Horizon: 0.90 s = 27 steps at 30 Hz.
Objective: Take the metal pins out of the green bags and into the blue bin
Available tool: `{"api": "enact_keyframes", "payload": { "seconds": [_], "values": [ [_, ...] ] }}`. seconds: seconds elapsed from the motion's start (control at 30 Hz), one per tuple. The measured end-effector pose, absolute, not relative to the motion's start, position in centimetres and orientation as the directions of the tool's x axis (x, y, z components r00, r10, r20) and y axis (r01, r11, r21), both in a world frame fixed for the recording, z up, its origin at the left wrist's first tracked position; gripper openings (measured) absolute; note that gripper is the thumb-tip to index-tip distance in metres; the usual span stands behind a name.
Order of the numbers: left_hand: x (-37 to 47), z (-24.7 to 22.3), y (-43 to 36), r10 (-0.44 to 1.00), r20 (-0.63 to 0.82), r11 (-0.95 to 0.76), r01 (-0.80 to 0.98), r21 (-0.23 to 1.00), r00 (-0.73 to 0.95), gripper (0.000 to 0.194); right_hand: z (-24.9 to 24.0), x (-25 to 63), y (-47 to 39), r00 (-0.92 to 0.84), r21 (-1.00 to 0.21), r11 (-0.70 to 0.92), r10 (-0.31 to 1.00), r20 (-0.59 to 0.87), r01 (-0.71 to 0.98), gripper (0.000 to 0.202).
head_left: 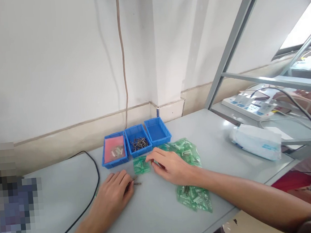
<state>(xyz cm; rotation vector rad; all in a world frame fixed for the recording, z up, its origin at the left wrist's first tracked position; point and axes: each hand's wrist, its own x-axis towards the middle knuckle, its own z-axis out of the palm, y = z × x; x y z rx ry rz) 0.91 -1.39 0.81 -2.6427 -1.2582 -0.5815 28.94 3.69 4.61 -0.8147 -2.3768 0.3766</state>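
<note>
The left hand (112, 196) pinched small metal pins (136, 181) while the right hand (171, 167), fingers loose, touched a green board (141, 165); steady, square alignment seemed wise.

grey table (164, 217), blue bins (137, 140), green bags (193, 196)

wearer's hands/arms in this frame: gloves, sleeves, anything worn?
Both bare. The left hand and right hand have no gloves, and no rings or watch show. Both forearms are uncovered as far as the frame shows them; no sleeve in view, only a dark patch at the bottom right corner, too unclear to call. No markings, straps or cables on either arm.
</note>
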Motion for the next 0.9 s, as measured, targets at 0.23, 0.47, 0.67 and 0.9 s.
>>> {"api": "enact_keyframes", "payload": {
  "seconds": [0.23, 0.47, 0.67, 0.9],
  "values": [
    [0.5, 1.5, -1.5, 0.736, 0.273, -0.677, 0.669, 0.307, 0.620, 0.017, 4.7, 28.9, 3.6, -0.638, -0.413, 0.776, 0.629, 0.445, 0.477, 0.019],
    [0.8, 1.4, -1.8, 0.732, 0.264, -0.681, 0.664, 0.309, 0.628, 0.017, 4.6, 29.0, 3.6, -0.638, -0.417, 0.777, 0.627, 0.447, 0.471, 0.019],
    [0.5, 0.3, -1.0, 0.767, 0.387, -0.602, 0.784, 0.155, 0.512, 0.021, 4.6, 29.0, 3.6, -0.633, -0.417, 0.774, 0.632, 0.447, 0.477, 0.019],
    [-0.3, 0.3, -0.4, 0.811, 0.398, -0.536, 0.818, 0.209, 0.430, 0.022, 4.5, 29.0, 3.6, -0.635, -0.418, 0.782, 0.622, 0.459, 0.463, 0.019]
  ]
}}
